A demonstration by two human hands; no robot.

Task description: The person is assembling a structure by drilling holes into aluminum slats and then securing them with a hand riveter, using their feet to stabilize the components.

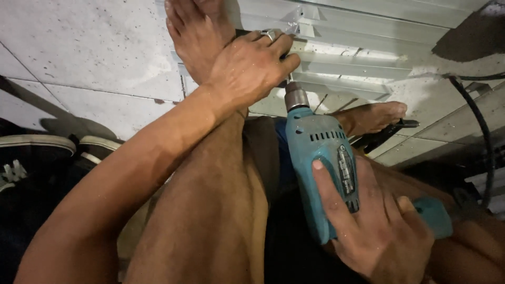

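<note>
**A makeshift floor workshop**

Work happens right on a dusty, speckled tiled floor (94, 47): pale metal profiles (357, 63) lie across it, a teal power drill (321, 158) is running there, a black cable (481, 126) trails past, and sneakers (37, 152) sit aside.

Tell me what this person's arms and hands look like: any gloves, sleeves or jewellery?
Both hands are bare, with no gloves. The left hand wears a silver-coloured ring on one of its fingers, and its forearm is bare, with no sleeve in view. The right hand shows no ring or watch, and its fingers look dusty. Little of the right arm can be seen.
</note>
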